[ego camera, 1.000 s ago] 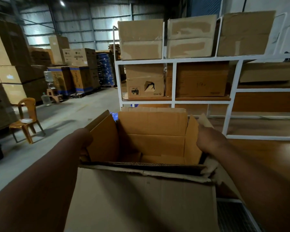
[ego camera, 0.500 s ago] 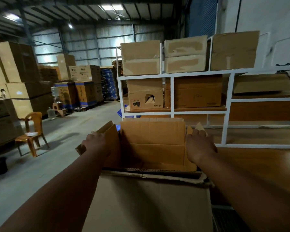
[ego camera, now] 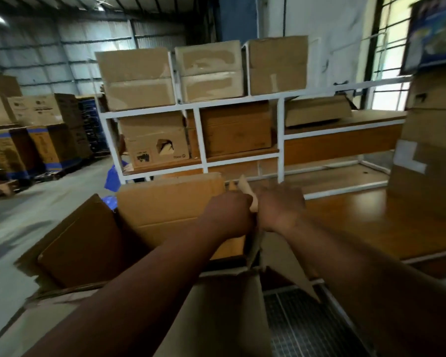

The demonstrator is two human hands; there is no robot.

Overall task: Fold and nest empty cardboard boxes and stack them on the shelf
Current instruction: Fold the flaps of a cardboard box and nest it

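Both arms reach out long and straight, meeting at the right side of the open cardboard box (ego camera: 170, 215). The left hand (ego camera: 229, 215) curls into a fist, knuckles up, clamped on the right-hand flap (ego camera: 252, 243); the right hand (ego camera: 281, 207) sits just beside it, almost touching, fingers bent over the same flap's top edge, where a pale torn corner pokes up between the two hands. The flap stands on edge, thin and creased, its corrugated rim showing. The box sits low in front of the person, on the floor in front of the shelf by the look of it, its back flap standing upright, its left flap (ego camera: 83, 240) splayed outward and tilted, and the near flap folded down toward the viewer, plain dull brown card with a ragged lip. Behind it stands the white metal shelf (ego camera: 204, 161), a frame of square tubing with glossy wooden boards. Closed boxes fill its top row (ego camera: 139, 78), their faces scarred where tape has been peeled away; the middle row holds one box with a torn hole (ego camera: 155, 143). Off to the right rises another stack of cartons (ego camera: 430, 140), and a dark metal grating (ego camera: 307, 325) lies under the right forearm.
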